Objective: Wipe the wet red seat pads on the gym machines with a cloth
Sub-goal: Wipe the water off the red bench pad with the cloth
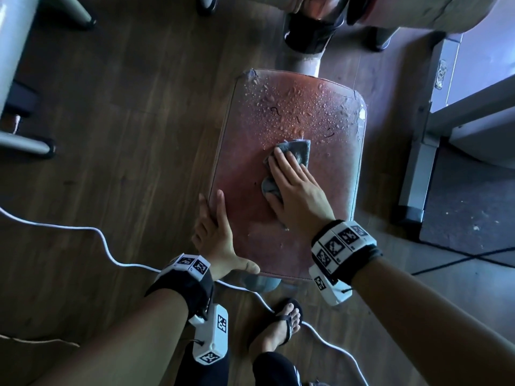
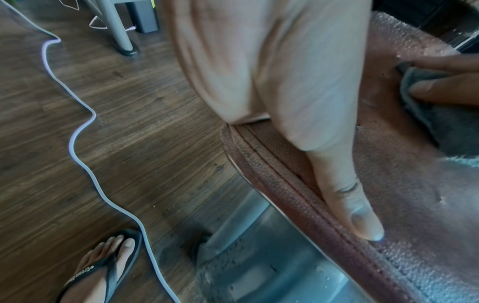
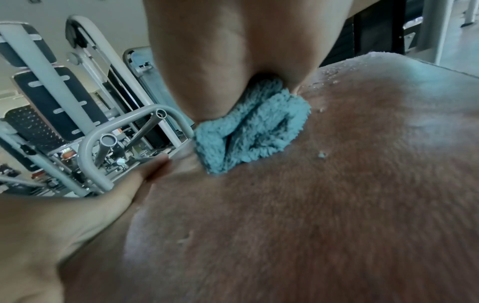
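Note:
A red seat pad fills the middle of the head view, its far half covered in water drops and its near half mostly dry. My right hand lies flat on a crumpled grey-blue cloth at the pad's middle, fingers straight and pressing it down. From the right wrist view the cloth bulges out from under the palm onto the pad. My left hand rests on the pad's near left corner, thumb along the front seam, fingers straight along the left edge. The cloth shows at far right there.
A white cable snakes over the wooden floor to the left and under the seat. My sandalled foot stands just before the pad. The seat's grey post rises at the far end. Grey machine frames stand right and far left.

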{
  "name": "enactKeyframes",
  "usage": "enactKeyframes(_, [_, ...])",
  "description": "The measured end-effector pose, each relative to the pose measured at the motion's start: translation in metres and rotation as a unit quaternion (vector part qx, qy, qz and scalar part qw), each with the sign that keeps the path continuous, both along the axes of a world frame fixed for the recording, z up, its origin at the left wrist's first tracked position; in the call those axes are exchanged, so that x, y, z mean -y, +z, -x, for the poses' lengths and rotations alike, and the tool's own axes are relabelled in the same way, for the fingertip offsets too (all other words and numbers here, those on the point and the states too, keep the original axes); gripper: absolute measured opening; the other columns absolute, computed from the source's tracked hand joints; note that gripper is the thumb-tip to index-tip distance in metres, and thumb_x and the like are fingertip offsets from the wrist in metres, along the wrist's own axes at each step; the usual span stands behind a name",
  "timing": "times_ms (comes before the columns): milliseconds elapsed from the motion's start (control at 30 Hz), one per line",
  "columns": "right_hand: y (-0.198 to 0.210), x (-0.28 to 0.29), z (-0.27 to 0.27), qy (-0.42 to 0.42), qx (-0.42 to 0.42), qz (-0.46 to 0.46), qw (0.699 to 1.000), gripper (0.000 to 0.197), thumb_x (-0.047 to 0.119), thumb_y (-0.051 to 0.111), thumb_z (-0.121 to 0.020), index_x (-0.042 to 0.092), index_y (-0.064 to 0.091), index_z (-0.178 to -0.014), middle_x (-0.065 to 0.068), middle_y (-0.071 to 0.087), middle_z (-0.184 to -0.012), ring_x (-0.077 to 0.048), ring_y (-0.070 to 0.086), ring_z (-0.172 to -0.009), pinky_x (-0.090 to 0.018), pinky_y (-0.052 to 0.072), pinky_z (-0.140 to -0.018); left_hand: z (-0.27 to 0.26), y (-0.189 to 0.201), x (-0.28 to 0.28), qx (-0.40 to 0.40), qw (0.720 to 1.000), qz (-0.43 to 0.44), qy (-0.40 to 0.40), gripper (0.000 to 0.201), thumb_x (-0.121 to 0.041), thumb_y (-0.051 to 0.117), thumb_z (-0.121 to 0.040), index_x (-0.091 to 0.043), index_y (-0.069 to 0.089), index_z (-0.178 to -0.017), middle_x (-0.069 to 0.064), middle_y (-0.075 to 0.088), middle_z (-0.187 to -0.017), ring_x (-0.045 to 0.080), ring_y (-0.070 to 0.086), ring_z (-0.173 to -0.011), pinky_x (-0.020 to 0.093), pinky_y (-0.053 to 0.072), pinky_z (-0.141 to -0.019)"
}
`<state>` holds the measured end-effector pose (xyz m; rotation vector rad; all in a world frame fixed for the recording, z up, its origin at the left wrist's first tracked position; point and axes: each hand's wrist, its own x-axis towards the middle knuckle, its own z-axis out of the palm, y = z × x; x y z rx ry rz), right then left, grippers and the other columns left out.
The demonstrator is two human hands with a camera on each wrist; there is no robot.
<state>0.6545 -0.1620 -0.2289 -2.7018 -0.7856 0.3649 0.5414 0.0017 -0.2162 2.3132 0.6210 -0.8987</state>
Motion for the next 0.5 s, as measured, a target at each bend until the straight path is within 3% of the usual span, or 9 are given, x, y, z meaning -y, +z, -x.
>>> enactKeyframes(233, [0.0, 0.024, 0.041, 0.011, -0.017, -0.019, 1.0, 0.062, 0.033, 0.049, -0.098, 0.009, 0.029, -0.152, -0.005, 0.02, -0.162, -0.022, 0.017, -0.15, -0.041, 0.027, -0.118, 0.002, -0.001, 0.001, 0.01, 1.0, -0.017, 0.0, 0.177, -0.054, 0.096, -0.031, -0.038, -0.046, -0.135, 0.011, -0.043, -0.152, 0.036, -0.001, -0.15, 0.051, 0.018, -0.116])
enactKeyframes(500, [-0.004, -0.007, -0.01, 0.073, 0.039, 0.022, 0.996, 0.063, 0.041, 0.043, -0.098, 0.009, 0.031, -0.151, -0.006, 0.023, -0.161, -0.023, 0.021, -0.149, -0.04, 0.022, -0.12, 0.002, -0.002, -0.002, 0.007, 1.0, 0.016, 0.002, 0.174, -0.049, 0.097, -0.037, -0.038, -0.044, -0.139, 0.008, -0.047, -0.15, 0.033, -0.012, -0.149, 0.052, 0.013, -0.117])
